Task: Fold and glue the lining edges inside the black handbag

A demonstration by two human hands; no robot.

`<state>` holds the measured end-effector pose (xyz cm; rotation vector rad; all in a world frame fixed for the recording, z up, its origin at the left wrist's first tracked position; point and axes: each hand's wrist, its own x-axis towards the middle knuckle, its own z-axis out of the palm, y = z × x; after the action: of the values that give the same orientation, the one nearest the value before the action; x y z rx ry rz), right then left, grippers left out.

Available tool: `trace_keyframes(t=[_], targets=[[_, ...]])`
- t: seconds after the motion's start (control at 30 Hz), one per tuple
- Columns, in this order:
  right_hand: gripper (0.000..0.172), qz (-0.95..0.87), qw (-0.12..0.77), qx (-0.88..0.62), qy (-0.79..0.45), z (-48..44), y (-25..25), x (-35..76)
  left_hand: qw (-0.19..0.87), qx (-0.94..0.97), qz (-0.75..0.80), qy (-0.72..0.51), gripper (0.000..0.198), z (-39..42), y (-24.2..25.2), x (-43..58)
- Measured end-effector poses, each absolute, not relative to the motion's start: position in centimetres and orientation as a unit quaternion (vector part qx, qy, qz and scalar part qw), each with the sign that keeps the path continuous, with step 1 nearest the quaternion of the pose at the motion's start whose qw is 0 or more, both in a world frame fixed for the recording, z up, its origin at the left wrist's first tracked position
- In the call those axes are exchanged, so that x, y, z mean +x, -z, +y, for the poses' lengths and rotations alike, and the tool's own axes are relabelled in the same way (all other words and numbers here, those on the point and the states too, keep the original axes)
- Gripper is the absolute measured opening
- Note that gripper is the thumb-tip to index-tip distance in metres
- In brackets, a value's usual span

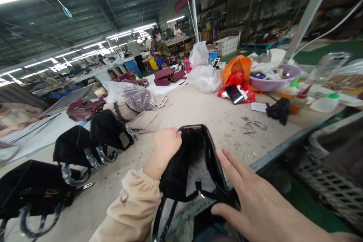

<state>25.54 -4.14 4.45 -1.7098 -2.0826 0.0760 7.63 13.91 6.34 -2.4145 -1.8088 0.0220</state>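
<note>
A black handbag (211, 147) with a pale grey lining is tilted at the table's front edge, its opening facing me. My left hand (167, 143) is closed on the bag's upper left edge, the fingertips hidden behind the black material. Along the bag's right side lies my right hand (249, 193), fingers stretched out and thumb apart, touching the side panel. A small metal piece (200, 194) shows at the bag's near rim. To the left, black handbags (72, 145) with plastic-wrapped handles lie on the table (119, 185).
Scissors (253, 124), a black cloth (278, 110) and bottles (297, 100) lie right of the bag. Farther back are a phone (235, 94), a purple basin (273, 81) and plastic bags (205, 78). A grey plastic crate (326, 176) stands below the right edge. A co-worker's hands (21, 125) are far left.
</note>
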Motion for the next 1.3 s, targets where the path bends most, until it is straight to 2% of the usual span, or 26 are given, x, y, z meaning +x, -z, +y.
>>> trace_keyframes(t=[0.07, 0.17, 0.27, 0.37, 0.47, 0.53, 0.63, 0.83, 1.07, 1.23, 1.3], targets=[[0.091, -0.746, 0.179, -0.638, -0.062, -5.2, -3.6, 25.2, 0.018, -0.787, -0.616, 0.02, 0.038, 14.1, -6.3, 7.8], [0.065, -0.723, 0.114, -0.673, -0.102, -5.0, -3.4, 25.9, -0.063, -0.767, -0.635, 0.065, 0.035, 14.2, -6.4, 7.7], [0.044, -0.705, 0.111, -0.693, -0.101, -3.7, -4.0, 28.0, -0.125, -0.757, -0.637, 0.081, 0.028, 13.4, -7.0, 6.8], [0.033, -0.688, 0.169, -0.699, -0.094, -1.7, -3.9, 30.7, -0.226, -0.734, -0.635, 0.082, 0.027, 11.9, -7.4, 5.0], [0.029, -0.673, 0.279, -0.674, -0.124, 0.8, -2.8, 32.5, -0.321, -0.698, -0.634, 0.092, 0.027, 10.4, -7.2, 3.2], [0.027, -0.668, 0.351, -0.637, -0.156, 2.3, -1.9, 32.9, -0.366, -0.675, -0.633, 0.103, 0.027, 9.7, -7.0, 2.2], [0.025, -0.667, 0.405, -0.597, -0.186, 4.1, -0.7, 32.2, -0.414, -0.644, -0.632, 0.115, 0.03, 8.9, -6.5, 1.2], [0.022, -0.658, 0.472, -0.529, -0.254, 5.4, 0.9, 30.7, -0.449, -0.614, -0.641, 0.101, 0.03, 8.0, -6.4, -0.3], [0.019, -0.642, 0.508, -0.506, -0.271, 5.4, 1.3, 30.5, -0.325, -0.722, -0.607, -0.073, 0.029, 9.0, -8.1, -1.3], [0.018, -0.638, 0.522, -0.502, -0.261, 5.6, 1.1, 30.7, -0.413, -0.695, -0.584, -0.076, 0.03, 9.4, -7.8, -1.4], [0.017, -0.637, 0.52, -0.505, -0.263, 5.7, 1.0, 30.6, -0.417, -0.694, -0.58, -0.088, 0.035, 9.2, -8.0, -1.6]])
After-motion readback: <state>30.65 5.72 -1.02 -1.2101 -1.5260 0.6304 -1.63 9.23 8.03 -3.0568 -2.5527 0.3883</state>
